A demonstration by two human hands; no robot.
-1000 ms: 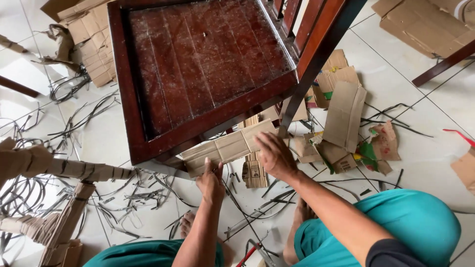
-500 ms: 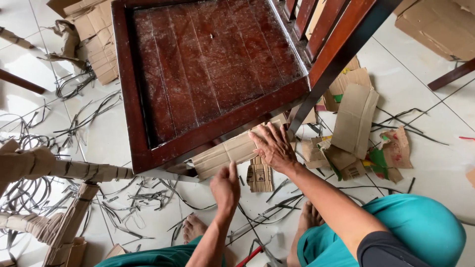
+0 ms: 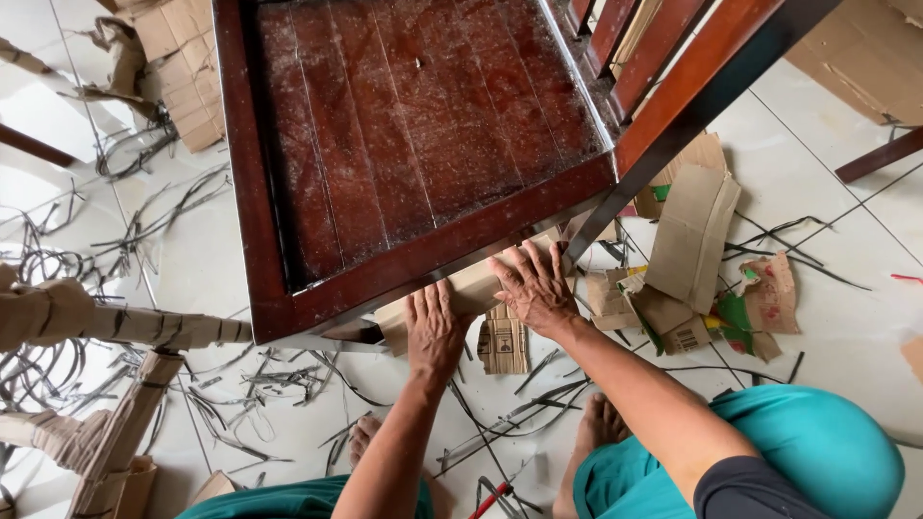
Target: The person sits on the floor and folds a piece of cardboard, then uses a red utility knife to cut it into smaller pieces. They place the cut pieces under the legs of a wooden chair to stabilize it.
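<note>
Both hands flat on cardboard strip (image 3: pixel 481 288) under chair seat's (image 3: pixel 404 144) front rail. Left hand (image 3: pixel 435 332) palm down, fingers spread, no grip closed. Right hand (image 3: pixel 534 286) same, fingers splayed over strip near chair leg (image 3: pixel 673 125). Scraps on floor (image 3: pixel 846 317).

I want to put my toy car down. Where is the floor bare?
Bare tile lies right of the chair, beyond the cardboard scraps. It is crowded with strips left of the hands and below them.
</note>
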